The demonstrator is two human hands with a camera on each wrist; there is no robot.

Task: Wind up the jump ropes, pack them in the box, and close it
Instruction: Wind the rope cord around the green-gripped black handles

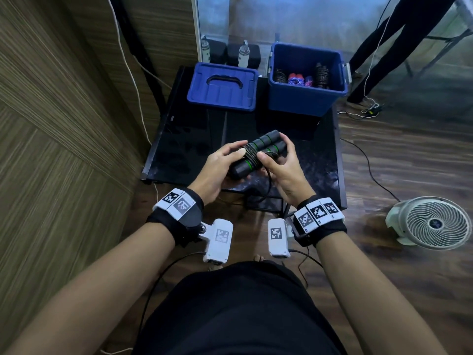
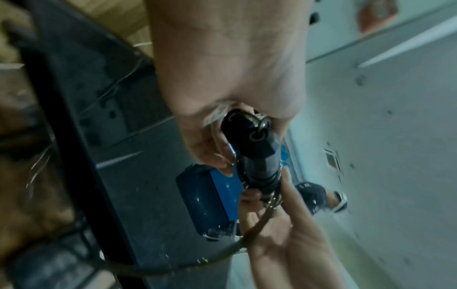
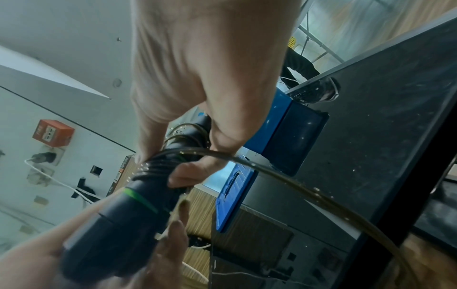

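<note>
Black table [image 1: 184, 139] fills mid-frame of head view; at its far edge, upper centre, sits the blue box [image 1: 305, 98], open, w/ several wound ropes already inside, and the lid [image 1: 222, 85] lies flat just left of it, handle up. Box is up and slightly right of the hands, so right hand is nearer for the drop; nothing stands on the table btwn hands and box. Centre frame, both hands hold the jump rope [image 1: 256, 152] above the near table edge: two black handles w/ green rings side by side, long axis running lower left to upper right, cord coiled round the middle. Left hand [image 1: 217, 167] wraps the lower-left end, fingers curled round it. Right hand [image 1: 281, 165] grips the upper-right end, thumb on the coils. A loose cord tail [image 1: 268, 185] hangs below the hands over the table edge, prob. still to wind before packing; could snag the edge.
</note>
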